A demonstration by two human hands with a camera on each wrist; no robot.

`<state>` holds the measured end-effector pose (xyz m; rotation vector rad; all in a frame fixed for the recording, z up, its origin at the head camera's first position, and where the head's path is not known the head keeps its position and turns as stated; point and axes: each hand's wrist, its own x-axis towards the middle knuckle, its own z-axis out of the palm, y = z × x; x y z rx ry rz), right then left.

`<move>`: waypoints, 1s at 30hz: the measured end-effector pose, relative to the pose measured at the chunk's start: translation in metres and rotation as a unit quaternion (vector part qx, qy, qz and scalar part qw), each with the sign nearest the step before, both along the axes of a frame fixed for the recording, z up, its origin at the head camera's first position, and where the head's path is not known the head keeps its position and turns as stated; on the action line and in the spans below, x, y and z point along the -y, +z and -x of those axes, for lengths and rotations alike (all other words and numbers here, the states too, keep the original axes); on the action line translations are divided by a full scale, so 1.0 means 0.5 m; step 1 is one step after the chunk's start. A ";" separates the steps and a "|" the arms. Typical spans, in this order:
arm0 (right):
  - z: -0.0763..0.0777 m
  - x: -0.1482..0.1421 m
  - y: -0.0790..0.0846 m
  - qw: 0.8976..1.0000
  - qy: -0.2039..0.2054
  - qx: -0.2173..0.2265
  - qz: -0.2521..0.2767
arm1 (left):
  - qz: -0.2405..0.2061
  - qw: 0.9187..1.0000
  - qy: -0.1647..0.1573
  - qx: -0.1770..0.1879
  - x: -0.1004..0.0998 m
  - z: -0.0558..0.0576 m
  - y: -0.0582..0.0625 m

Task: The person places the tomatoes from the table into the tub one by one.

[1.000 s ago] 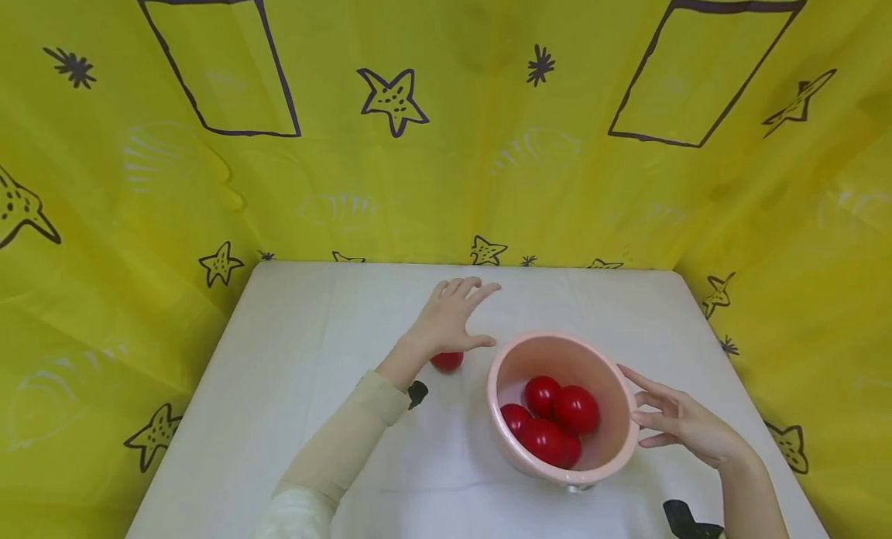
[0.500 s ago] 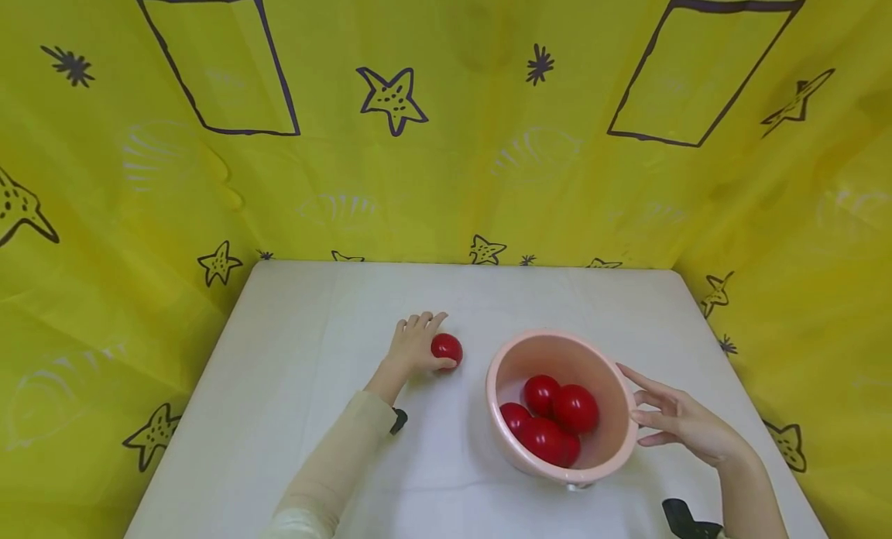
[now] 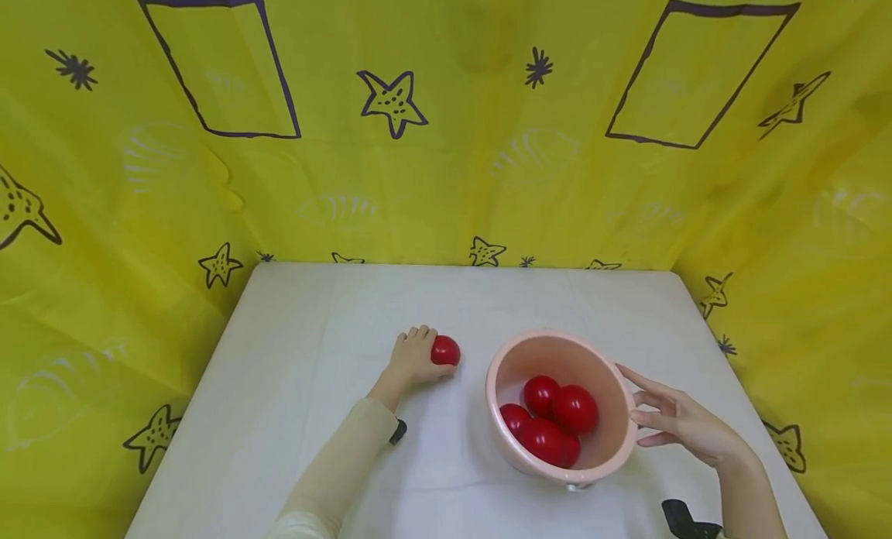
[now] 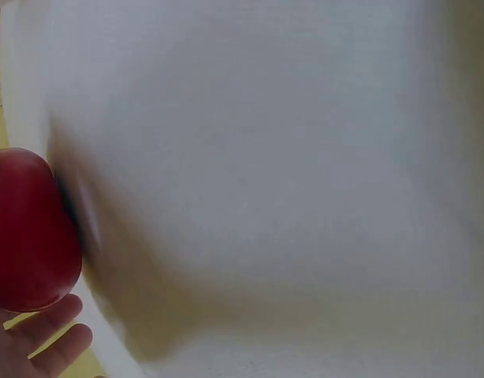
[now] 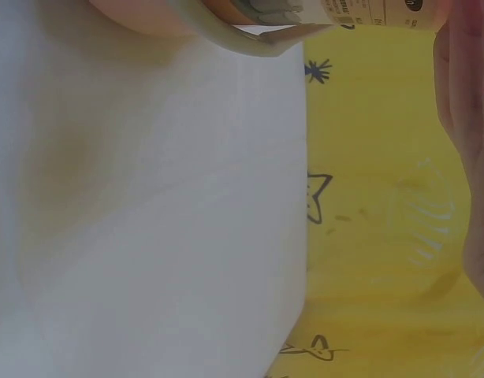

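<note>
My left hand [image 3: 413, 358] grips a glossy red round fruit [image 3: 446, 351] on the white table, fingers behind it and thumb at its near side. In the left wrist view the red fruit [image 4: 29, 228] bulges in from the left edge, with fingertips [image 4: 57, 324] below it. A pink bucket [image 3: 550, 335] stands upright to the right, holding several similar red fruits [image 3: 575, 409]. At the bucket's right side, my right hand [image 3: 686, 423] touches the rim and outer wall with relaxed, spread fingers. The right wrist view shows part of that hand [image 5: 470, 118] beside the bucket's label [image 5: 376, 12].
The white table [image 3: 300, 330] meets yellow curtains [image 3: 453, 183] printed with starfish at the back and both sides. A pale handle [image 5: 258, 43] curves along the bucket's side in the right wrist view. The bucket lies between the two hands.
My left hand came back down and left from beyond the lone red fruit, then closed around it. The fruit has barely shifted. My right hand and the bucket have stayed still.
</note>
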<state>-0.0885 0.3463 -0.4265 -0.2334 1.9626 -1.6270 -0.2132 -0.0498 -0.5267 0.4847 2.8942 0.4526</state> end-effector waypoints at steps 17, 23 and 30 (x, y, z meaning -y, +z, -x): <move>-0.002 -0.003 -0.003 1.000 0.000 0.003 0.008 | -0.002 0.989 -0.011 -0.149 -0.036 0.026 0.146; -0.001 -0.002 -0.003 1.000 0.001 -0.002 0.006 | -0.002 0.976 -0.069 -0.206 -0.074 0.004 0.227; -0.001 0.000 0.000 1.000 0.001 -0.005 0.009 | 0.008 0.959 -0.152 -0.239 -0.130 -0.038 0.272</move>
